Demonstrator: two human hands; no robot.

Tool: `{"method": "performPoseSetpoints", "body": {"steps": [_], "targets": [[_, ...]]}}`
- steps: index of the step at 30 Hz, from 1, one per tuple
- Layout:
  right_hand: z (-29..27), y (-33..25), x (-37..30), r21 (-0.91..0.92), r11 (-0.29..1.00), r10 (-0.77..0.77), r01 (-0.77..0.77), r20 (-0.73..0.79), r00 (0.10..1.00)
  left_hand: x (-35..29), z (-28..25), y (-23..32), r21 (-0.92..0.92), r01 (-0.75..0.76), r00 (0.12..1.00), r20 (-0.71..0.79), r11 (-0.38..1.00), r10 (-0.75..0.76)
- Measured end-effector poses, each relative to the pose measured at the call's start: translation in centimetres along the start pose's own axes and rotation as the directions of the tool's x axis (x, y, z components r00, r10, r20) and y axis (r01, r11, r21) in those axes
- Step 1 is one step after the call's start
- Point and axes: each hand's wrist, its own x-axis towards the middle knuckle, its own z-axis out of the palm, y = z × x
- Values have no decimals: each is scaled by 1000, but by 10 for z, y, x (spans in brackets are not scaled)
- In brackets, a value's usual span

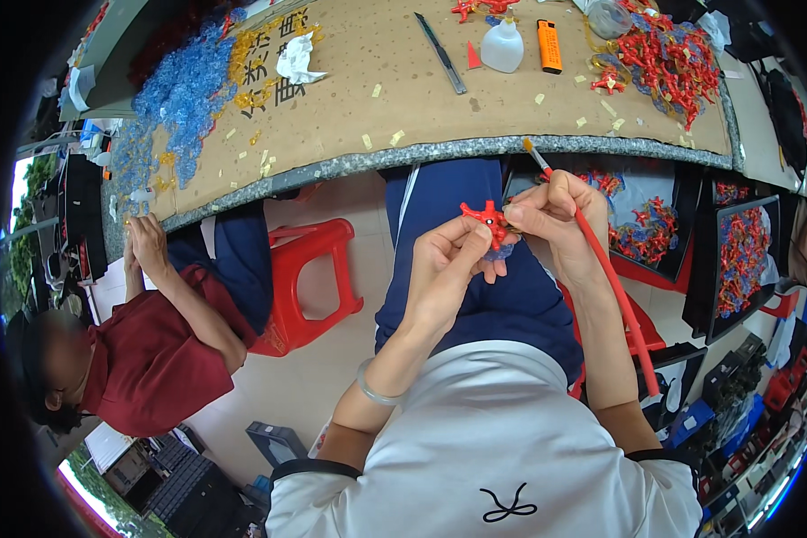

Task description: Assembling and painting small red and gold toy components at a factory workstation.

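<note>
Over my lap, my left hand (446,260) pinches a small red plastic toy figure (486,218) between thumb and fingers. Translucent blue shows under the figure, partly covered by my fingers. My right hand (565,211) is closed around a paintbrush with a long red handle (614,287). The brush's orange bristle tip points up toward the table edge, and its handle runs down along my right forearm. The thumb and fingertips of this hand also meet the right side of the figure.
On the paper-covered table (332,108) are a craft knife (441,54), a squeeze bottle (502,47), an orange lighter (550,47), red figures (668,67) and blue pieces (177,99). Trays of figures (742,260) stand right. A co-worker (161,350) works at left beside a red stool (309,287).
</note>
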Motion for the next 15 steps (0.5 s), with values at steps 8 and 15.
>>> {"method": "performPoseSetpoints", "body": {"steps": [8,15], "targets": [[-4,0,-1,9,1000,-26,27,-13,1000,2,6,12,-66,68,998,12,995,-67],[-2,1,-5,-19,1000,-8,8,-2,1000,7,-6,9,3,56,995,80,998,-56]]}}
